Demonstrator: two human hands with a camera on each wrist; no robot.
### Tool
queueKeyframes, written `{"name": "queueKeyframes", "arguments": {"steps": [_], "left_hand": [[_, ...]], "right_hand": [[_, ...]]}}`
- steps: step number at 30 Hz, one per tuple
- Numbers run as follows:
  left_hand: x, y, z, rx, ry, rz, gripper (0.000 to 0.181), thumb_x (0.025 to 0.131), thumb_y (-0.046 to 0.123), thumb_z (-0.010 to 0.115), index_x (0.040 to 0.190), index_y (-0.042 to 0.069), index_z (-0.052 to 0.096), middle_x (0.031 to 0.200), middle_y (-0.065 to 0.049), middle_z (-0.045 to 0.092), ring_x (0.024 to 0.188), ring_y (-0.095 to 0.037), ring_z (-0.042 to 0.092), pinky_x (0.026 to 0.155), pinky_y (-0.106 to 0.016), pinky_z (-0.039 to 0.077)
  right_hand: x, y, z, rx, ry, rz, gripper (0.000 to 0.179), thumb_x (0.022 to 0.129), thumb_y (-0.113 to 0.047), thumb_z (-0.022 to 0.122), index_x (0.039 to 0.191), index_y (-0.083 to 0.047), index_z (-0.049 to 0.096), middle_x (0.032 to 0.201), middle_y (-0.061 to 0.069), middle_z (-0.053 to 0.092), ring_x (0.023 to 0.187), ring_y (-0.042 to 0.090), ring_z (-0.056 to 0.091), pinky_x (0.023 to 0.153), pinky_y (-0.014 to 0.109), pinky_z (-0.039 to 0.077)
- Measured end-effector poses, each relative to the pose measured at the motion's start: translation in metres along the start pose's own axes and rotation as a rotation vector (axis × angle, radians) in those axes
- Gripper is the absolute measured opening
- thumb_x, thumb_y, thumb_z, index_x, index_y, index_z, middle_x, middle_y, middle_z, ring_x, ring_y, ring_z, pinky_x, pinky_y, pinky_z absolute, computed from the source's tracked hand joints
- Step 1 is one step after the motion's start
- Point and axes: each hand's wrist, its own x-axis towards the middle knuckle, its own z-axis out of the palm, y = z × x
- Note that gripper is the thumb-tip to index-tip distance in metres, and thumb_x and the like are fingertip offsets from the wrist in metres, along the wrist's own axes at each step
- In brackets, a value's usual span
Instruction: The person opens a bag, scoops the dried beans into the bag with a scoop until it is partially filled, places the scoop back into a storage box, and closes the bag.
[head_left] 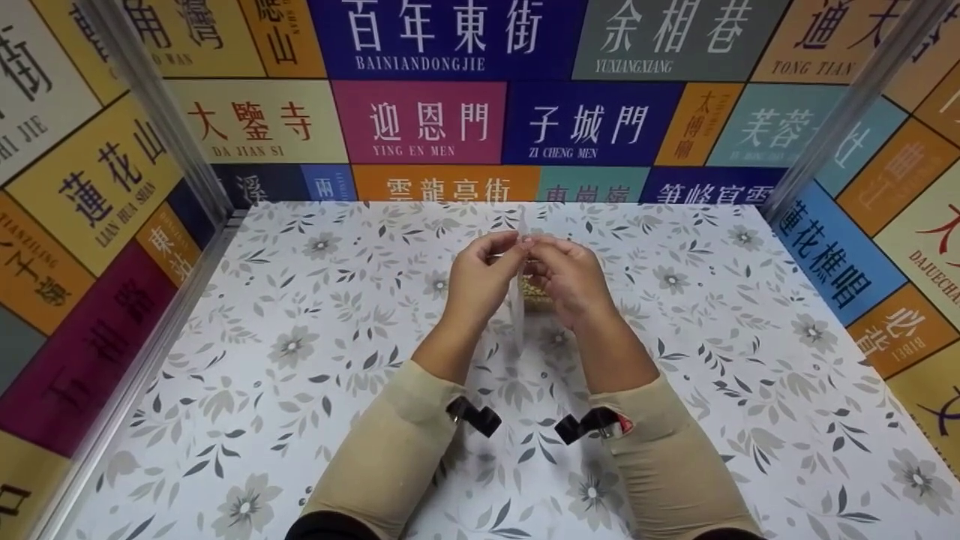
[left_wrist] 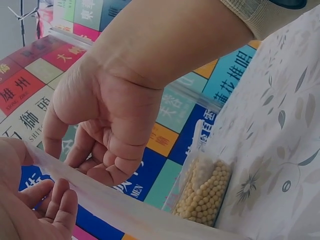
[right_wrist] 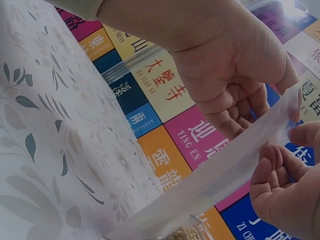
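Translucent film [right_wrist: 215, 175], perhaps a bag: upright over the floral counter [head_left: 292, 420], top edge pinched by both hands, left hand [head_left: 481, 277] and right hand [head_left: 576, 281]. Clear container [left_wrist: 188, 167] of yellowish beans [left_wrist: 202, 195]: on counter, near right hand.

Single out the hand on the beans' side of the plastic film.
The right hand: in the head view, the beans show beside it, while the left hand is across the plastic film from them.

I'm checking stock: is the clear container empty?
Not empty: the left wrist view shows pale yellow beans inside the clear container.
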Motion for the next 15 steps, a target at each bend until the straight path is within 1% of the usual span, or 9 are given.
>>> {"name": "queueKeyframes", "arguments": {"steps": [4, 8, 9, 12, 15], "left_hand": [[0.0005, -0.0001, 0.0003, -0.027, 0.010, -0.001, 0.037, 0.101, 0.027, 0.075, 0.134, 0.010, 0.078, 0.126, -0.005, 0.080, 0.105, -0.017, 0.074, 0.092, -0.029, 0.065], [0.0016, -0.0004, 0.0008, -0.073, 0.000, -0.005, 0.038, 0.100, 0.024, 0.077, 0.133, 0.006, 0.078, 0.125, -0.008, 0.080, 0.104, -0.017, 0.073, 0.090, -0.029, 0.065], [0.0018, -0.0004, 0.0009, -0.092, -0.006, -0.011, 0.038, 0.100, 0.022, 0.077, 0.134, 0.005, 0.078, 0.126, -0.010, 0.080, 0.104, -0.018, 0.073, 0.091, -0.030, 0.066], [0.0014, -0.0001, 0.0005, -0.137, -0.032, -0.056, 0.040, 0.100, 0.023, 0.078, 0.136, 0.006, 0.077, 0.127, -0.009, 0.078, 0.109, -0.019, 0.074, 0.095, -0.031, 0.066], [0.0011, -0.0005, 0.0005, -0.168, -0.062, -0.091, 0.039, 0.101, 0.023, 0.077, 0.137, 0.007, 0.076, 0.128, -0.008, 0.076, 0.113, -0.020, 0.074, 0.100, -0.033, 0.066]], "right_hand": [[-0.0006, 0.0006, 0.0015, -0.010, -0.001, -0.001, 0.027, 0.107, -0.019, 0.072, 0.127, 0.000, 0.077, 0.104, 0.000, 0.080, 0.090, 0.014, 0.075, 0.082, 0.027, 0.062], [-0.0023, -0.0005, 0.0027, -0.018, 0.016, -0.001, 0.031, 0.107, -0.018, 0.073, 0.130, 0.002, 0.075, 0.103, 0.000, 0.080, 0.088, 0.014, 0.074, 0.081, 0.027, 0.063], [-0.0028, -0.0011, 0.0031, -0.025, 0.022, -0.002, 0.032, 0.106, -0.019, 0.073, 0.130, 0.002, 0.076, 0.102, 0.000, 0.080, 0.087, 0.014, 0.074, 0.080, 0.026, 0.063], [-0.0038, -0.0027, 0.0028, -0.042, 0.038, -0.008, 0.033, 0.106, -0.023, 0.075, 0.129, 0.001, 0.076, 0.098, -0.001, 0.080, 0.084, 0.012, 0.072, 0.077, 0.024, 0.061], [-0.0043, -0.0037, 0.0020, -0.062, 0.044, -0.017, 0.034, 0.105, -0.025, 0.076, 0.127, 0.000, 0.078, 0.099, -0.001, 0.080, 0.084, 0.011, 0.071, 0.075, 0.023, 0.060]]}}
